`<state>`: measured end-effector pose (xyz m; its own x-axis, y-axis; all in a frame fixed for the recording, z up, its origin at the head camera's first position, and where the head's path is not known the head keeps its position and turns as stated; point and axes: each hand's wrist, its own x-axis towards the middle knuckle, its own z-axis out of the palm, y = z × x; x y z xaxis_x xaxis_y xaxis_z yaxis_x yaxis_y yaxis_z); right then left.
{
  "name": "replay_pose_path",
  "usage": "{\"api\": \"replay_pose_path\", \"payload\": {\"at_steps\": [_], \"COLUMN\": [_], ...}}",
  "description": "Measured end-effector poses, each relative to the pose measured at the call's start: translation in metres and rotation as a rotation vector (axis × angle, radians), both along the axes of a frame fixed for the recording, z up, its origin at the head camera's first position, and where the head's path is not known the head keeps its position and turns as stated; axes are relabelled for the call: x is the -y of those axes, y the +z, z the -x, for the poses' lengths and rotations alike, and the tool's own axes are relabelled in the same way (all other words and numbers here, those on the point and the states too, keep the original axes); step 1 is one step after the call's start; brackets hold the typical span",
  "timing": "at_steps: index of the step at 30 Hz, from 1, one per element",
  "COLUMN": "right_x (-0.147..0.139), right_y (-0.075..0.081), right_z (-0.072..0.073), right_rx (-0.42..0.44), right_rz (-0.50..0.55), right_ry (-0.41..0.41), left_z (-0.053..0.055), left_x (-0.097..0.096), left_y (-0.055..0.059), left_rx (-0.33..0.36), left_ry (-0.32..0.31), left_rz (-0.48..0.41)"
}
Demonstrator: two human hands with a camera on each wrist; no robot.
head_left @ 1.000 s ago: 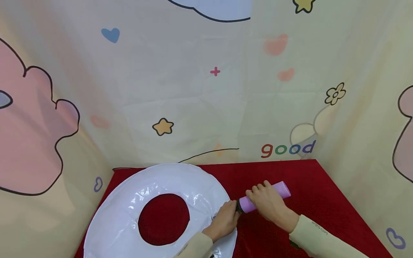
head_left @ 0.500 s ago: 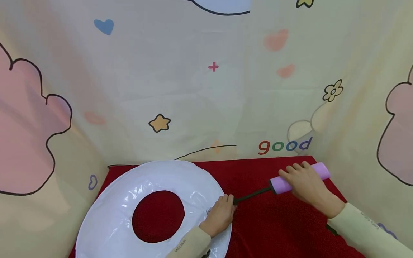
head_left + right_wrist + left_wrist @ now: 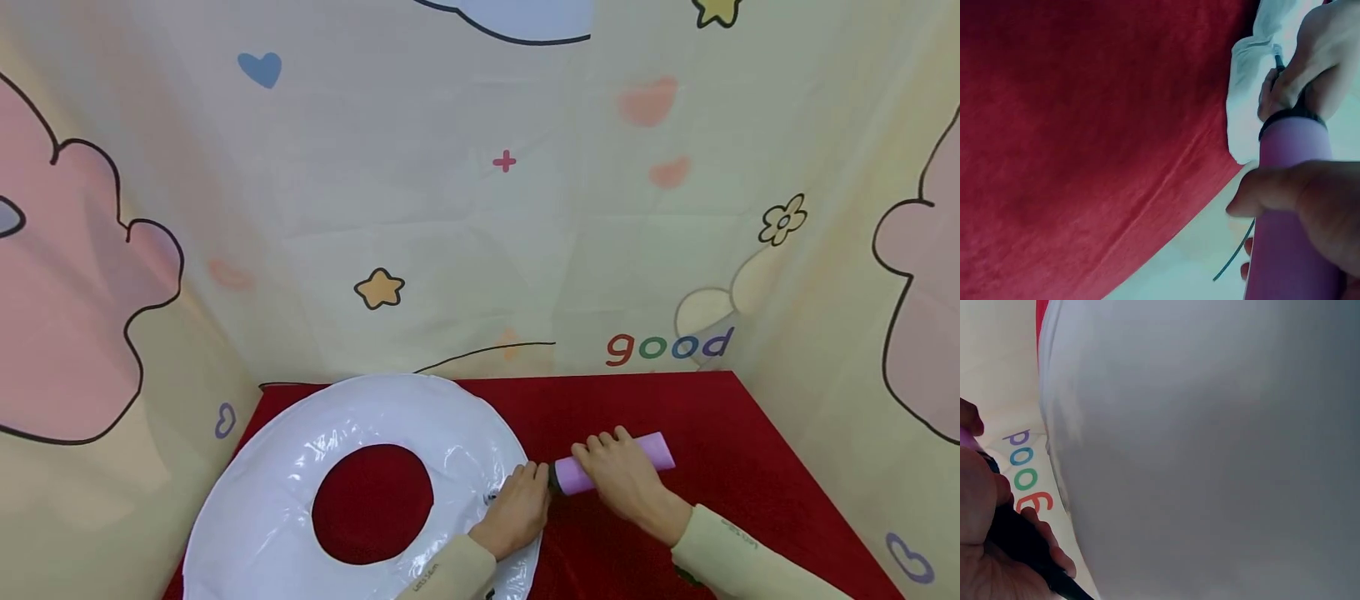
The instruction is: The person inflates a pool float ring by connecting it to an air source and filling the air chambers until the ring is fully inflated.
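Observation:
A large white inflatable ring lies on the left of the table, wrinkled and shiny. Over its right edge my left hand grips the black end of a hand air pump. The right hand is wrapped around the pump's purple barrel, its thumb lying across it in the right wrist view. Barrel and left hand are close together, the black rod between them out of sight. Beside the left hand, a small valve shows on the ring, and the pump's thin tip points to it.
Red cloth covers the table, showing through the ring's round hole as well. A pale printed curtain encloses the back and both sides, rising from the table's edges.
The right hand slid the purple barrel out to the right, baring the black rod, then brought it back against the left hand. The left hand kept its grip at the ring's edge.

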<state>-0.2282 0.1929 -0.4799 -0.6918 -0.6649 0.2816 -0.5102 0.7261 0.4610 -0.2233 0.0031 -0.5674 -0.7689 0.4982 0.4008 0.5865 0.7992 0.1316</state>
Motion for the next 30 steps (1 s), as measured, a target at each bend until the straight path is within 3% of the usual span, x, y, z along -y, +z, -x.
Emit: {"api": "replay_pose_path", "payload": {"at_steps": [6, 11, 14, 17, 20, 25, 30], "right_x": [-0.044, -0.086, -0.09, -0.073, -0.045, -0.008, -0.009], "right_y": [0.032, 0.062, 0.068, 0.056, 0.033, -0.002, -0.007], "right_z": [0.003, 0.008, 0.008, 0.007, 0.003, -0.004, -0.007], "right_rx": [0.041, 0.004, 0.003, 0.0, -0.007, -0.025, 0.022], "right_rz": [0.025, 0.045, 0.041, 0.035, 0.021, 0.018, 0.048], "right_ry": [0.042, 0.028, 0.016, 0.022, 0.041, 0.044, 0.029], "left_z": [0.003, 0.005, 0.005, 0.006, 0.003, -0.003, -0.005], "left_x": [0.003, 0.01, 0.011, 0.007, 0.002, 0.0, 0.0], "left_y": [0.004, 0.01, 0.014, 0.017, 0.016, 0.006, 0.005], "left_rx": [-0.012, 0.031, 0.065, 0.044, -0.015, -0.075, -0.074], "left_ry": [-0.058, -0.039, -0.034, -0.049, -0.037, -0.002, -0.009], "left_rz": [-0.065, -0.053, -0.05, -0.035, -0.001, 0.061, 0.066]}}
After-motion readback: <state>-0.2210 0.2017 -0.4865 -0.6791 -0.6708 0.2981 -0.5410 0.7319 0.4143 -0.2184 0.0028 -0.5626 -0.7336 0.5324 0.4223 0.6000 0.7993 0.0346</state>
